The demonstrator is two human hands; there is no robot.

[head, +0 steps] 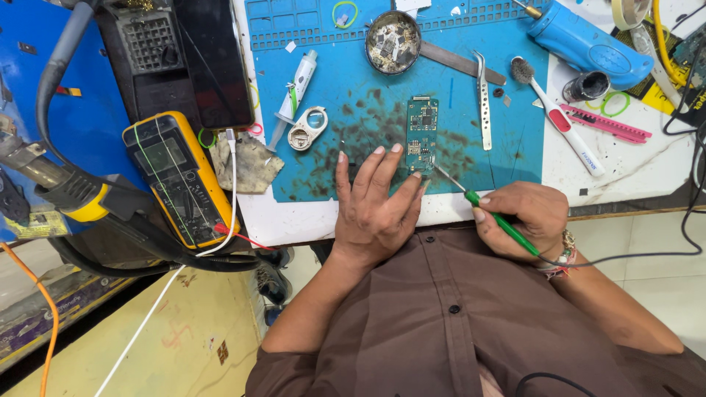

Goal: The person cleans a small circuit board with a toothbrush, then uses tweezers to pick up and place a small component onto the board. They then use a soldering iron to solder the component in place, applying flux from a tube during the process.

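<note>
A narrow green circuit board (421,134) lies upright on a stained blue work mat (353,110). My left hand (373,206) rests flat on the mat, its fingertips pressing the board's lower left edge. My right hand (523,220) grips a green-handled soldering iron (485,209) like a pen. The iron's thin metal tip touches the lower end of the board. A cable runs from the iron off to the right.
A yellow multimeter (180,176) sits left with its leads. On the mat lie a syringe (296,92), a round metal dish of parts (393,42), tweezers (483,99) and a metal ruler. A toothbrush (559,117), blue hot-air tool (585,43) and small pot (586,86) lie right.
</note>
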